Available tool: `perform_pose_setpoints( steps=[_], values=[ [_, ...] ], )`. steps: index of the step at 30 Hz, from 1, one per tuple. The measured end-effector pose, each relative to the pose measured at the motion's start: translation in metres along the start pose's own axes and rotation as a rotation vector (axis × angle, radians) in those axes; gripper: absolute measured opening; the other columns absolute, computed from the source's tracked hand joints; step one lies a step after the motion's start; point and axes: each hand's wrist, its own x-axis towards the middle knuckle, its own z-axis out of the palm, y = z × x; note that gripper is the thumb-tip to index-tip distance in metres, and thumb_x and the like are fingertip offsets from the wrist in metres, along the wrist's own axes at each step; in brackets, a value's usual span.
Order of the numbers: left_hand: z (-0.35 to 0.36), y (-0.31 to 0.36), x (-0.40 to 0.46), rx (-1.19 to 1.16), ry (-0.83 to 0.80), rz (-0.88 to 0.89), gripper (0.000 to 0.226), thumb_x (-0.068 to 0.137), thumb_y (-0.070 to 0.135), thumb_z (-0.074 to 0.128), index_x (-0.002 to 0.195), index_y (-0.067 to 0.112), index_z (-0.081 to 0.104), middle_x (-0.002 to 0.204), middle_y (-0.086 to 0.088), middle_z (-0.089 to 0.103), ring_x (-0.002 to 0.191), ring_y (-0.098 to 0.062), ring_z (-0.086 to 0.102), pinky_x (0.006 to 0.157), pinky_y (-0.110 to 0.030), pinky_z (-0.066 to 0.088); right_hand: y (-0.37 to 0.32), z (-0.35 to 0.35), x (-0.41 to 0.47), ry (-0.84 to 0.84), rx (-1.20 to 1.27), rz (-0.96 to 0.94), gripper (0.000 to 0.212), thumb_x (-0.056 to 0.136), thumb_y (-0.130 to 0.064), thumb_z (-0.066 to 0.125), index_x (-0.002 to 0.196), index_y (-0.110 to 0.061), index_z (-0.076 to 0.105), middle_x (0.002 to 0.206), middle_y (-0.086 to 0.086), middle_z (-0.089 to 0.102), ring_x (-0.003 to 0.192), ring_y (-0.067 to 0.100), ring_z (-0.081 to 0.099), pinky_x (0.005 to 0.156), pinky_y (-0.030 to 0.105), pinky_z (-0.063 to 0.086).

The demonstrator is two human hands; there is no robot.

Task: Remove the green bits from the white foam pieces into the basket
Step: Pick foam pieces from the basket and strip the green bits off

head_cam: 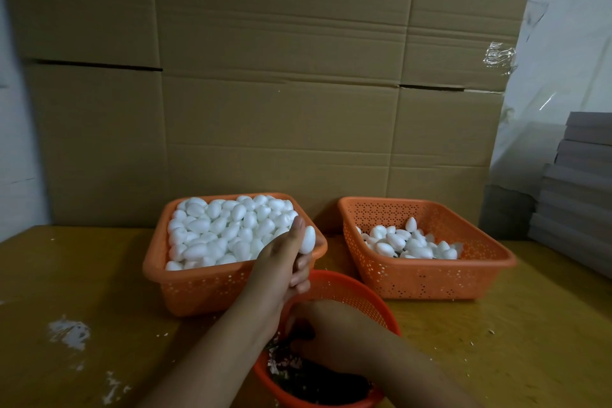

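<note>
My left hand (284, 262) is raised over the near right corner of a rectangular orange basket (198, 288) heaped with white foam pieces (225, 232). Its fingers curl round a white egg-shaped foam piece (308, 239); more white shows in the palm. My right hand (328, 331) is down inside the round orange basket (351, 288) at the front. Its fingers point down towards the dark green bits (314, 381), and I cannot see whether they hold anything. A second rectangular orange basket (430, 275) to the right holds fewer foam pieces (407, 242).
A wall of brown cardboard (281, 93) stands right behind the baskets. Grey sheets (576, 195) are stacked at the right edge. White crumbs (69, 331) lie scattered on the yellow-brown table (513, 341) at the left.
</note>
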Motion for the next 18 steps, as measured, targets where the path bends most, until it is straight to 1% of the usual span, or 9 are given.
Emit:
perform_pose_setpoints(
  steps=[2, 4, 5, 9, 12, 14, 16, 18],
  values=[
    [-0.0010, -0.0003, 0.0003, -0.022, -0.013, -0.029, 0.051, 0.079, 0.063, 0.054, 0.085, 0.015, 0.069, 0.054, 0.004, 0.039, 0.041, -0.006, 0.029, 0.041, -0.020, 0.031, 0.0000, 0.0000, -0.0004, 0.000, -0.004, 0.001, 0.023, 0.092, -0.024, 0.057, 0.115, -0.021, 0.065, 0.116, 0.001, 0.065, 0.107, 0.019, 0.059, 0.094, 0.036, 0.048],
    [-0.0014, -0.0019, 0.0006, -0.037, -0.023, -0.055, 0.050, 0.092, 0.055, 0.048, 0.101, 0.008, 0.062, 0.056, 0.003, 0.043, 0.043, -0.007, 0.031, 0.041, -0.020, 0.034, 0.0001, 0.0002, -0.0006, -0.002, -0.009, 0.003, 0.024, 0.093, -0.024, 0.057, 0.116, -0.020, 0.064, 0.116, 0.002, 0.065, 0.106, 0.019, 0.060, 0.093, 0.037, 0.048],
    [-0.0010, -0.0024, 0.0005, -0.043, -0.028, -0.067, 0.048, 0.097, 0.051, 0.044, 0.105, 0.006, 0.059, 0.057, 0.002, 0.046, 0.043, -0.007, 0.032, 0.042, -0.021, 0.035, 0.0001, 0.0002, -0.0008, -0.005, -0.013, 0.003, 0.025, 0.093, -0.025, 0.057, 0.117, -0.021, 0.064, 0.116, 0.002, 0.065, 0.106, 0.019, 0.059, 0.093, 0.037, 0.048],
    [0.0015, -0.0006, -0.0020, -0.037, -0.042, -0.083, 0.042, 0.102, 0.046, 0.037, 0.102, 0.008, 0.057, 0.059, -0.001, 0.049, 0.044, -0.009, 0.034, 0.045, -0.023, 0.037, 0.0000, -0.0006, -0.0009, -0.003, -0.018, -0.001, 0.025, 0.093, -0.026, 0.057, 0.117, -0.023, 0.064, 0.117, 0.002, 0.065, 0.108, 0.018, 0.059, 0.092, 0.035, 0.048],
    [0.0032, 0.0008, -0.0031, -0.016, -0.044, -0.081, 0.045, 0.103, 0.046, 0.032, 0.097, 0.009, 0.056, 0.055, -0.003, 0.049, 0.042, -0.010, 0.036, 0.044, -0.023, 0.038, -0.0004, -0.0007, -0.0010, -0.007, -0.027, -0.001, 0.025, 0.093, -0.026, 0.058, 0.117, -0.023, 0.064, 0.117, 0.001, 0.064, 0.107, 0.018, 0.058, 0.092, 0.034, 0.048],
    [0.0037, 0.0010, -0.0031, -0.013, -0.033, -0.080, 0.047, 0.104, 0.046, 0.030, 0.098, 0.007, 0.056, 0.054, -0.003, 0.049, 0.041, -0.010, 0.037, 0.044, -0.023, 0.039, 0.0003, -0.0004, -0.0007, -0.004, -0.032, -0.002, 0.024, 0.093, -0.026, 0.057, 0.116, -0.024, 0.065, 0.117, 0.000, 0.065, 0.106, 0.017, 0.059, 0.092, 0.034, 0.048],
    [0.0029, 0.0003, -0.0024, -0.016, -0.019, -0.077, 0.048, 0.104, 0.046, 0.029, 0.102, 0.006, 0.057, 0.053, -0.004, 0.049, 0.041, -0.010, 0.037, 0.044, -0.023, 0.039, 0.0007, -0.0002, -0.0008, 0.027, -0.053, -0.002, 0.024, 0.093, -0.026, 0.056, 0.115, -0.026, 0.065, 0.116, -0.001, 0.065, 0.105, 0.016, 0.059, 0.091, 0.034, 0.049],
    [0.0016, -0.0003, -0.0015, -0.034, 0.000, -0.078, 0.050, 0.104, 0.046, 0.030, 0.104, 0.005, 0.057, 0.053, -0.004, 0.049, 0.040, -0.011, 0.038, 0.043, -0.023, 0.039, 0.0019, 0.0008, -0.0006, 0.101, -0.085, 0.010, 0.026, 0.094, -0.026, 0.054, 0.118, -0.023, 0.062, 0.115, 0.001, 0.065, 0.103, 0.018, 0.059, 0.089, 0.034, 0.049]
  ],
)
